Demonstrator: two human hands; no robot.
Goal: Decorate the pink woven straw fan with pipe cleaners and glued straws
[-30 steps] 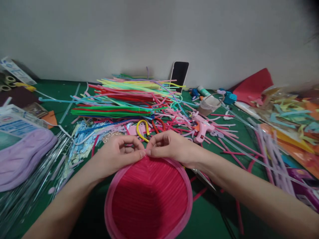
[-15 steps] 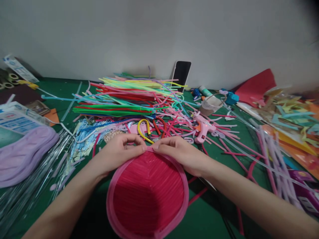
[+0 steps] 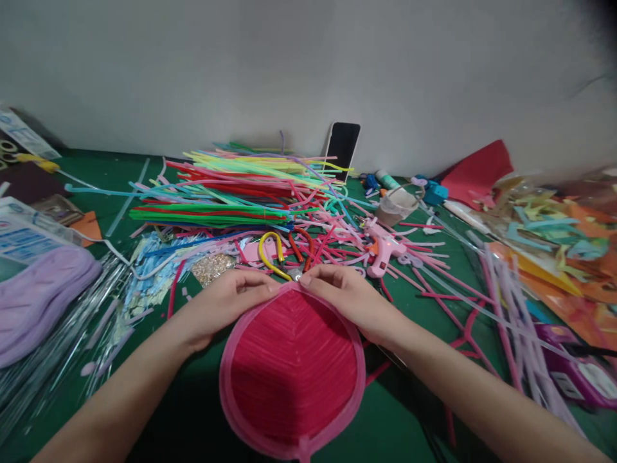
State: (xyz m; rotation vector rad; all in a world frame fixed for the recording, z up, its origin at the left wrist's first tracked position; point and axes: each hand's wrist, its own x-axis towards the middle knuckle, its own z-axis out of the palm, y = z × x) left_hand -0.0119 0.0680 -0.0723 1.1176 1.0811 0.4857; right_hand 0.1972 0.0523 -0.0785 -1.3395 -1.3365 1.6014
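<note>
- Two pinches: left hand [image 3: 234, 305] and right hand [image 3: 351, 299] grip the red leaf-shaped piece [image 3: 294, 366], lower centre, by its pink upper rim.
- Just past its tip: pliers [image 3: 280, 248].
- Farther: pink glue gun [image 3: 383, 249], piled pipe cleaners [image 3: 216, 216].
- Behind: phone [image 3: 344, 146].

The left hand [image 3: 230, 301] and right hand [image 3: 351, 297] no longer meet at the top tip of the pink-rimmed crimson leaf-shaped panel [image 3: 292, 370]; their fingertips now part to either side. The panel's pink stem [image 3: 304, 447] emerges at its bottom, and the pliers' silver joint [image 3: 295, 273] shows just beyond its tip.
</note>
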